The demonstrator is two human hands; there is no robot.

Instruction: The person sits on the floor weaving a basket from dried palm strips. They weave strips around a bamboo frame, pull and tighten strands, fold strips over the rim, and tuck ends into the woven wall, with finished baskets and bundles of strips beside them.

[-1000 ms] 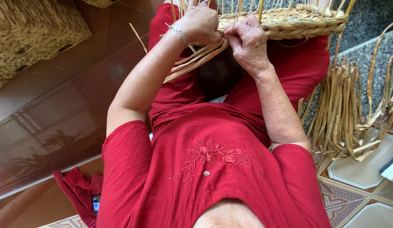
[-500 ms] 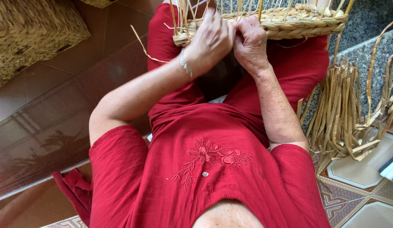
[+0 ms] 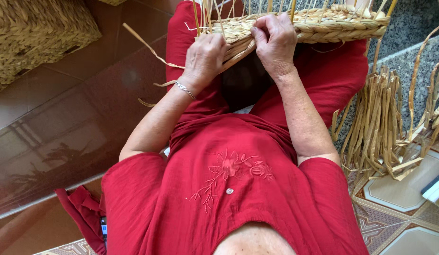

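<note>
woven basket: straw-tan | dress: red, floral embroidery

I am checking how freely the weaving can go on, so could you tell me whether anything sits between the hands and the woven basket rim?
Nothing visible does. The left hand and right hand both already rest on the woven basket rim, gripping its straw strands.

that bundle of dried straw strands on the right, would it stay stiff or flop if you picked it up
The bundle of dried straw strands would probably flop: its strands already droop and kink over the stone step. It looks light for its bulk, being thin flat strips. Loose ends splay out, so some would likely slip free unless gathered. The left hand bends a similar strand easily at the woven basket.
</note>
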